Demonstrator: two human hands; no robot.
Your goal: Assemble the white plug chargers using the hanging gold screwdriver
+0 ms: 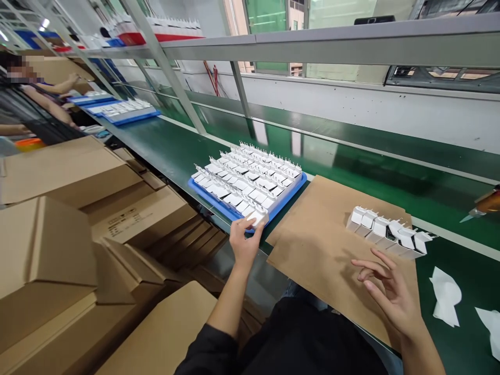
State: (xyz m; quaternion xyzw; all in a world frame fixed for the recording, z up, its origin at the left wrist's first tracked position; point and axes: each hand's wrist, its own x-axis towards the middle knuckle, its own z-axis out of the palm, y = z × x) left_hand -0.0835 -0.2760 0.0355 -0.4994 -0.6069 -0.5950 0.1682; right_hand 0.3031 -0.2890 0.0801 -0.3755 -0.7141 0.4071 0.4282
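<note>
A blue tray (291,191) full of white plug adapters (250,179) lies on the green conveyor belt (175,146). My left hand (245,240) pinches one white adapter (258,216) at the tray's near corner. My right hand (388,291) hovers over a brown cardboard sheet (320,239), palm up, fingers spread, holding nothing. A short row of white adapters (390,235) lies on the far right end of that sheet, just beyond my right fingertips.
Stacked cardboard boxes (78,219) fill the left side. White paper scraps (447,294) lie on the belt at right. Another blue tray of adapters (125,110) sits far left near a co-worker's arm (58,86). A metal rail (351,44) runs overhead.
</note>
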